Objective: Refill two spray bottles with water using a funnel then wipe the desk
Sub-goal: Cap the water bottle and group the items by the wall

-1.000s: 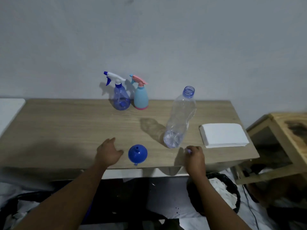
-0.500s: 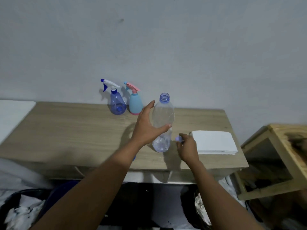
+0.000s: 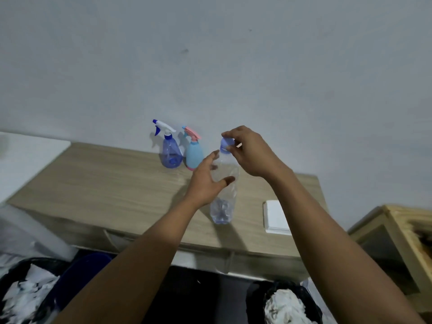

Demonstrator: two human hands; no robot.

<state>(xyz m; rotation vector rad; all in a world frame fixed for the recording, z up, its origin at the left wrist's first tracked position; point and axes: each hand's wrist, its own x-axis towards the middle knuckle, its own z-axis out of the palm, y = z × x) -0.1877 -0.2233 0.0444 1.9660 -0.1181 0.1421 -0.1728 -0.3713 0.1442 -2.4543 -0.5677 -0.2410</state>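
The left grip (image 3: pixel 205 181) is wrapped round the middle of the clear bottle (image 3: pixel 223 206), thumb in front and fingers behind. Directly above it, the right grip (image 3: pixel 252 153) pinches the blue cap (image 3: pixel 226 145) at the bottle's neck between thumb and fingertips. The bottle leans, its base nearer the person than its neck. Just left of the left grip and beyond it, the blue sprayer (image 3: pixel 171 153) and teal sprayer (image 3: pixel 194 155) stand side by side on the tabletop (image 3: pixel 105 178) against the wall (image 3: pixel 210 66). A white cloth (image 3: pixel 274 217) lies below the right grip's forearm.
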